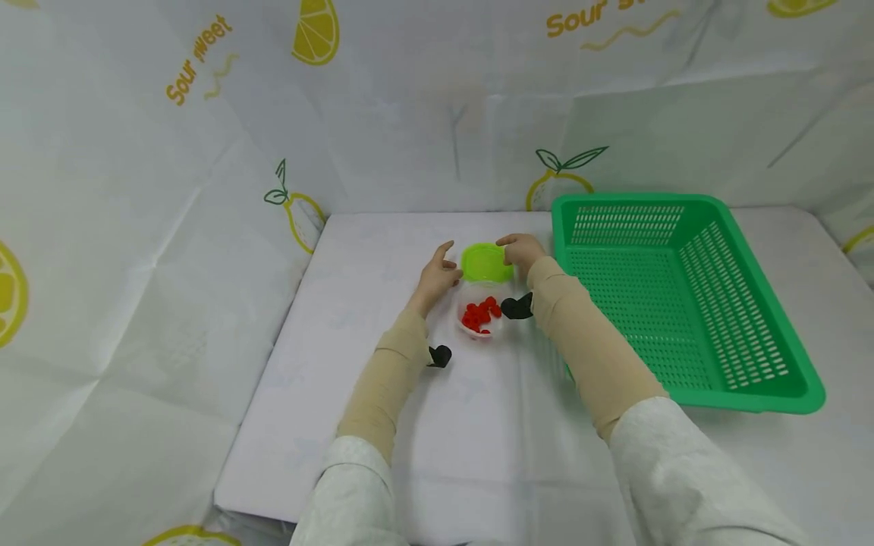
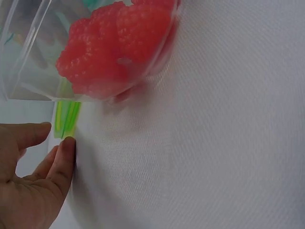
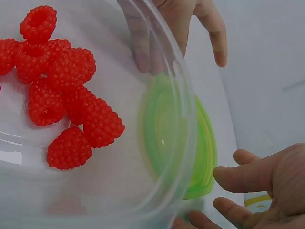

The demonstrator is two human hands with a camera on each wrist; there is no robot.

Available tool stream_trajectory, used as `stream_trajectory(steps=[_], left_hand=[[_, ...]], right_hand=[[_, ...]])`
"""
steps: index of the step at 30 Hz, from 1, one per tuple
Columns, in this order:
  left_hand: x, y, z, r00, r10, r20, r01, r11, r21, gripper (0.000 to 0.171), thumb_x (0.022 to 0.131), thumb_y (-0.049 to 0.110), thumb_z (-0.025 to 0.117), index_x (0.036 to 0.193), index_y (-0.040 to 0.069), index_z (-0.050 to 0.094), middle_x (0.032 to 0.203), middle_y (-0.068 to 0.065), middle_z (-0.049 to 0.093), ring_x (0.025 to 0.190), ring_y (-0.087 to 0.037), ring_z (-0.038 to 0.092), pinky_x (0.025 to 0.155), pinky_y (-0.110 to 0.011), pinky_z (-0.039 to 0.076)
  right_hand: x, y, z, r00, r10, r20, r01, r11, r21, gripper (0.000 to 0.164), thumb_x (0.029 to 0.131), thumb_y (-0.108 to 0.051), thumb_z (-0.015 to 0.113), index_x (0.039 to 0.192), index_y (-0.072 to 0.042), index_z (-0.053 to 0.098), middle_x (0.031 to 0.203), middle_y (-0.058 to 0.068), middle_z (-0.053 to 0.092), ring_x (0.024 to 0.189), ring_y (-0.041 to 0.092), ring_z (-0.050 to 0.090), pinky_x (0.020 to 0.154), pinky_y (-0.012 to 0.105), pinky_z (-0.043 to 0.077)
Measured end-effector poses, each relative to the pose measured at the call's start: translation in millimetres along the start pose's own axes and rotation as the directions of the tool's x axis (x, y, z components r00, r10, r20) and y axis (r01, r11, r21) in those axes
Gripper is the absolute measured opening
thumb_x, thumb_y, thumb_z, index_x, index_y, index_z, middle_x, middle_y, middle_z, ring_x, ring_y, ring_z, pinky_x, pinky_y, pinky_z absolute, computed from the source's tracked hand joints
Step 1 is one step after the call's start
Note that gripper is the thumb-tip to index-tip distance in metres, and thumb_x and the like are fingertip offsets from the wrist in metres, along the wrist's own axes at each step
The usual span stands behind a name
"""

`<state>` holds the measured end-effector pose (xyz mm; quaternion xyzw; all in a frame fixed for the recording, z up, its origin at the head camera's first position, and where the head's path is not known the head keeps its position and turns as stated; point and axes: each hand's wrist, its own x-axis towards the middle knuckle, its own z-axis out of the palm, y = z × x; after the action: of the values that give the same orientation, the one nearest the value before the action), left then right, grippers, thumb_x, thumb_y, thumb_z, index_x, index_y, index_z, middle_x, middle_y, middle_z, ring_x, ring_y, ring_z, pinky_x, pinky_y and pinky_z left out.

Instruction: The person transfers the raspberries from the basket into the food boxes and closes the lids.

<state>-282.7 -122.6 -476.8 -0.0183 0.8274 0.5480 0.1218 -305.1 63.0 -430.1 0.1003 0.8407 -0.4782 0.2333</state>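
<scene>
A clear plastic container (image 1: 467, 306) with several red raspberries (image 3: 53, 71) in it stands on the white table. Just behind it lies a bright green lid (image 1: 486, 262), partly seen through the container wall in the right wrist view. My left hand (image 1: 437, 278) is at the lid's left side, thumb and fingers spread apart; in the left wrist view a fingertip is at the lid's edge. On the opposite side my right hand (image 1: 523, 250) has its thumb tip at the lid's rim, its fingers loosely bent. Neither hand grips the lid.
To the right stands a large green plastic basket (image 1: 771, 318) with slotted walls, close to my right forearm. A white cloth with lemon prints (image 1: 437, 106) hangs behind the table (image 1: 464, 425). Black wrist mounts (image 1: 440, 356) jut from both wrists.
</scene>
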Motion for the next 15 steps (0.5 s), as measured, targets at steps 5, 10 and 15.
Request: stream_trajectory(steps=[5, 10, 15], left_hand=[[2.6, -3.1, 1.7, 1.000, -0.003, -0.026, 0.003, 1.000, -0.009, 0.065, 0.090, 0.009, 0.058, 0.145, 0.026, 0.030, 0.118, -0.016, 0.056, 0.091, -0.020, 0.061, 0.086, -0.028, 0.052], [2.0, -8.2, -1.1, 0.999, -0.024, -0.022, 0.023, 0.999, -0.041, 0.061, 0.089, 0.007, 0.060, 0.143, 0.020, 0.036, 0.109, -0.013, 0.057, 0.088, -0.019, 0.061, 0.084, -0.027, 0.053], [-1.2, -9.1, -8.7, 1.000, -0.015, 0.011, 0.016, 0.991, -0.135, 0.054, 0.087, 0.004, 0.061, 0.138, 0.014, 0.045, 0.099, -0.007, 0.054, 0.084, -0.015, 0.060, 0.083, -0.026, 0.053]], right_hand=[[5, 5, 2, 0.999, 0.040, 0.017, -0.041, 0.998, 0.049, 0.053, 0.091, 0.003, 0.040, 0.141, -0.013, 0.041, 0.145, 0.013, 0.033, 0.064, 0.018, 0.032, 0.069, 0.029, 0.042], [7, 6, 3, 0.999, 0.031, 0.017, -0.032, 0.999, 0.008, 0.049, 0.091, -0.001, 0.044, 0.139, -0.010, 0.043, 0.141, 0.015, 0.038, 0.067, 0.019, 0.040, 0.061, 0.024, 0.044], [6, 2, 1, 1.000, -0.008, 0.013, 0.008, 1.000, -0.019, 0.045, 0.089, 0.001, 0.047, 0.134, -0.005, 0.048, 0.130, 0.015, 0.045, 0.065, 0.015, 0.045, 0.059, 0.022, 0.047]])
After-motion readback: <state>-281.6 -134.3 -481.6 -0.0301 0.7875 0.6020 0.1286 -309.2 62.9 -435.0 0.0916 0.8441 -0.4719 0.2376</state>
